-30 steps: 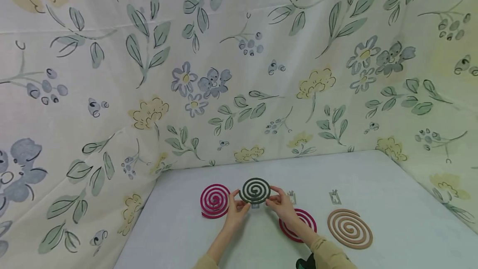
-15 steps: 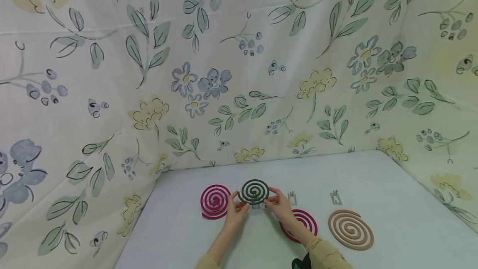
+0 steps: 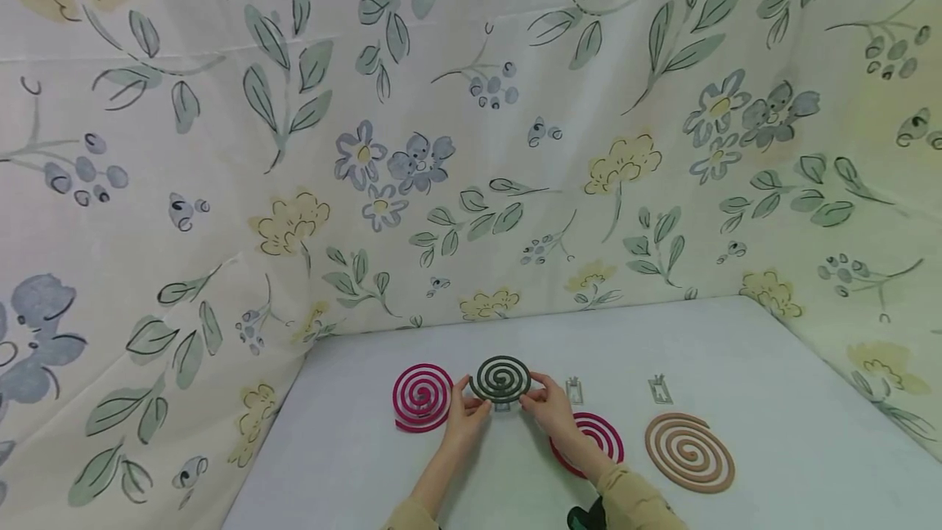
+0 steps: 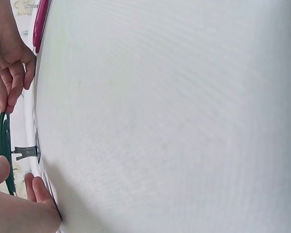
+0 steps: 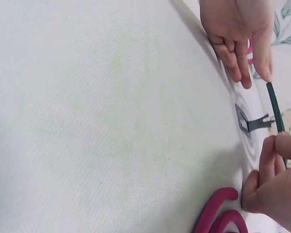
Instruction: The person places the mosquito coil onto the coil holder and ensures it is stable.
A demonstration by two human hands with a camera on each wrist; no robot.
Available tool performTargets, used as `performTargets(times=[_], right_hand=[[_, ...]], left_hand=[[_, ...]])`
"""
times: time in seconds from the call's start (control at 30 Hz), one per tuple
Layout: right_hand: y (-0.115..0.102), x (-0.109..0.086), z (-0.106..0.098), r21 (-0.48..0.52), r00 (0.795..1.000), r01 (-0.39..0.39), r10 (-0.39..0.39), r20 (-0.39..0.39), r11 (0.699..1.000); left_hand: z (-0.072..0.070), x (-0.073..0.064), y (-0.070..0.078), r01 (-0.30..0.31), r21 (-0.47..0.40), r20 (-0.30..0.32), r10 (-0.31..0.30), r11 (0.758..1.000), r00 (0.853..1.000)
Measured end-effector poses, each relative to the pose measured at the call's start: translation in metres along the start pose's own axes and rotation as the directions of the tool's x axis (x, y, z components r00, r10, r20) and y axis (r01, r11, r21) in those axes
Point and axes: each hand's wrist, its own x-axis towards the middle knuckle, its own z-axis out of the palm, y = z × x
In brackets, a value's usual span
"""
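A dark green mosquito coil [image 3: 501, 379] is held level between both hands in the head view. My left hand [image 3: 462, 424] pinches its left rim with thumb and fingers. On the opposite rim, my right hand [image 3: 553, 411] pinches it the same way. Right under the coil stands a small metal coil stand [image 4: 26, 152], its upright prong pointing at the coil's middle. The right wrist view shows the same stand [image 5: 258, 123] with its prong tip close to the coil's [image 5: 275, 104] underside. Both hands' lower fingers are near the white tabletop.
To the left lies a magenta coil [image 3: 423, 395], with a stand showing at its centre. Another magenta coil [image 3: 620, 450] lies partly under the right forearm. Farther right is a tan coil [image 3: 689, 454]. Two flat metal stands [image 3: 575, 391] lie behind them. Floral cloth [image 3: 471, 145] hangs around the table.
The green coil has sunk very slightly toward the stand, both hands keeping their pinch on it. The other coils and stands stay where they were.
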Motion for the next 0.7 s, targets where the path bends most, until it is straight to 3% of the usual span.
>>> performTargets(times=[0.27,0.5,0.7], right_hand=[[-0.004,-0.003,0.0,-0.041,1.0,-0.003,0.003,-0.005,0.999],[-0.004,-0.002,-0.001,-0.045,1.0,-0.031,0.031,-0.003,0.998],[-0.005,-0.002,-0.001,-0.031,0.999,-0.044,0.044,-0.005,0.999]], left_hand=[[0.0,0.001,0.002,0.016,-0.004,0.006,-0.016,1.0,1.0],[0.002,0.008,-0.008,0.048,0.002,0.012,-0.048,0.999,0.999],[0.001,0.007,-0.003,0.085,-0.006,0.029,-0.085,0.996,0.996]])
